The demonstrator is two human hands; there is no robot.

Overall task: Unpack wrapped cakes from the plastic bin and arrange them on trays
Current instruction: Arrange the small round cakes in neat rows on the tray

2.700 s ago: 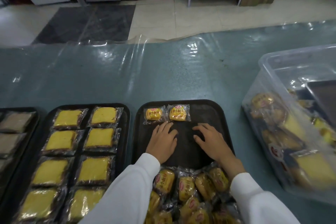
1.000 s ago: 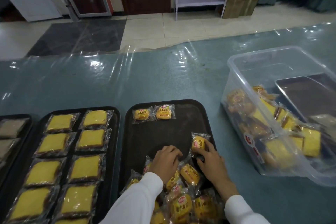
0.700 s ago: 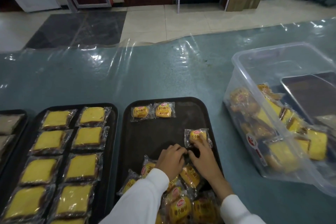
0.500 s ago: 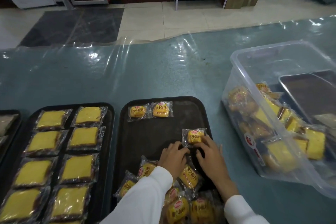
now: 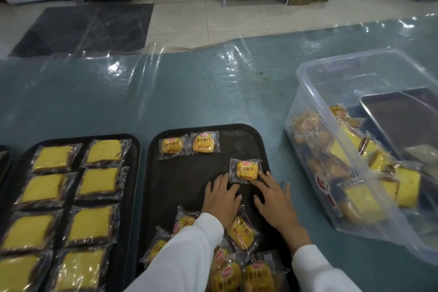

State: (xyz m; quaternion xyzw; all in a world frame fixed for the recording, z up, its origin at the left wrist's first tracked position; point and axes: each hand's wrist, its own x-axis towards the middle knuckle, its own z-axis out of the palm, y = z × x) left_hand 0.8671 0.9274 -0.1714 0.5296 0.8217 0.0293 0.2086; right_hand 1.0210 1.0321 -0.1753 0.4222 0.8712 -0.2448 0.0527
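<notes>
A small wrapped bun [image 5: 246,170] lies on the right side of the middle black tray [image 5: 184,180]. My right hand [image 5: 272,199] lies flat with its fingertips touching the bun's near edge. My left hand [image 5: 221,197] rests flat on the tray beside it, fingertips at the wrapper's left corner. Two wrapped buns [image 5: 188,145] lie side by side at the tray's far edge. A heap of wrapped buns [image 5: 241,232] covers the tray's near end, partly under my sleeves. The clear plastic bin [image 5: 336,140] at the right holds several wrapped cakes.
A black tray [image 5: 136,147] on the left holds two columns of square yellow wrapped cakes [image 5: 99,180]. Another tray edge [image 5: 4,159] shows at the far left. Clear plastic film covers the blue-green table [image 5: 166,92]. A dark tray [image 5: 403,116] lies inside the bin.
Both hands left the heap and slid one wrapped bun forward along the tray's right side. The fingers that held it have flattened out behind it.
</notes>
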